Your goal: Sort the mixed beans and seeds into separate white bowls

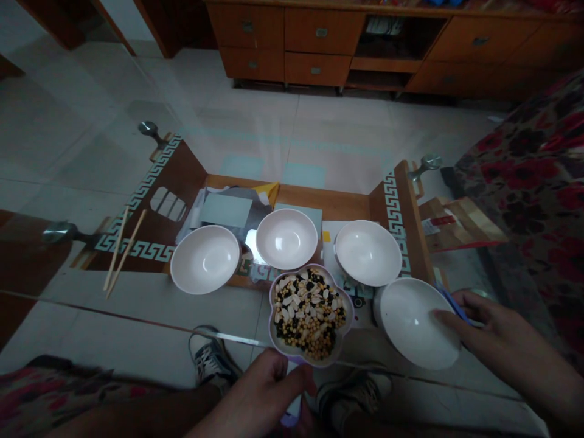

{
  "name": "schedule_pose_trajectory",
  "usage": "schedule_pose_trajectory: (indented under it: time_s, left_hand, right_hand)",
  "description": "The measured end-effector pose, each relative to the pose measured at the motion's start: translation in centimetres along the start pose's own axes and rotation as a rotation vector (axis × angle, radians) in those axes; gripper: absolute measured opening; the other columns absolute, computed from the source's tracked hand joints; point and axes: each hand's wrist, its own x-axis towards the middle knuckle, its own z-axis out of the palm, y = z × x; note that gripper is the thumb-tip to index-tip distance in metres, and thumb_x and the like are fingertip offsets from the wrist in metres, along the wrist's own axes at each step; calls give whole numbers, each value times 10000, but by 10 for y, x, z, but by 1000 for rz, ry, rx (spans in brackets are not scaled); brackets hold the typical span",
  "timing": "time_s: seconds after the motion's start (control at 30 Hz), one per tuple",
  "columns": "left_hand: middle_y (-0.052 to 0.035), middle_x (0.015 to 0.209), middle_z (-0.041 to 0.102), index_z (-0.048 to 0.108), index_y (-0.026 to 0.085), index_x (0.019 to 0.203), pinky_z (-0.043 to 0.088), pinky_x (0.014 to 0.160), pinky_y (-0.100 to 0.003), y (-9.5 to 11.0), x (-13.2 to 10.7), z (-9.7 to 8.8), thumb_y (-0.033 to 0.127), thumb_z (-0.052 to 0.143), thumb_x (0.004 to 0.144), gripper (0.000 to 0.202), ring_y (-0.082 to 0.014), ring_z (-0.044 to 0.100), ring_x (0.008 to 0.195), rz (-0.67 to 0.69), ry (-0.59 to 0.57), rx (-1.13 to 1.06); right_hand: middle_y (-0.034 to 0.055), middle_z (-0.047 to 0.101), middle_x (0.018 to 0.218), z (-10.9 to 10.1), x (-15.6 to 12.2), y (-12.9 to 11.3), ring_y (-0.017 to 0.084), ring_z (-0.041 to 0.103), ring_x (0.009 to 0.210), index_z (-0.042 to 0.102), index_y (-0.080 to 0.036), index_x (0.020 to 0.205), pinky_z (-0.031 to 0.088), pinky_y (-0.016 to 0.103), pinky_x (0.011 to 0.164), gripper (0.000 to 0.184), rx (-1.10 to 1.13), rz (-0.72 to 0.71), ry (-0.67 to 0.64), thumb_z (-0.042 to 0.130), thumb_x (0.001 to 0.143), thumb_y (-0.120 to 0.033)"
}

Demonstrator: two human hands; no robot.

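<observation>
The left hand (269, 389) has its grip closed round the handle (292, 409) of a flower-shaped dish (340, 342) with a lilac rim. In the dish lie pale peanuts (294, 300), black beans (288, 331) and yellow grains (314, 348), the peanuts mostly toward the far side. The dish is just on the near side of the middle white bowl (286, 239), their rims overlapping in view; I cannot tell whether they touch.

The right hand (497, 340) has its grip pinched on the edge of the nearest white bowl (410, 328), thumb over the rim and inside. A blue strip (456, 305) shows between that hand and the bowl; what it belongs to is unclear.

The left white bowl (205, 260) and the right white bowl (368, 252) stand upright on the glass surface (146, 286), either side of the middle one. Well to the left, two chopsticks (125, 252) lie side by side. Below the glass is a wooden shelf (328, 194), and a paper bag (460, 225) shows beyond its right end
</observation>
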Motion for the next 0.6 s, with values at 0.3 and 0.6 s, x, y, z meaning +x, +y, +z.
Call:
schedule_pose_trajectory:
  time_s: [0.3, 0.6]
  left_hand:
    - [-17, 489, 597, 585, 157, 802, 339, 431, -218, -16, 20, 9, 748, 596, 672, 605, -131, 516, 423, 21, 109, -249]
    - [-26, 538, 628, 547, 137, 1044, 407, 451, -247, -16, 21, 3, 699, 574, 710, 655, -181, 577, 463, 3, 35, -440]
  right_hand:
    - [71, 702, 693, 11, 5, -11, 276, 644, 617, 623, -270, 739, 478, 377, 571, 464, 29, 227, -62, 485, 564, -676]
    - [16, 605, 578, 19, 10, -5, 207, 555, 521, 583, -256, 715, 420, 314, 491, 359, 78, 23, -105, 542, 659, -608]
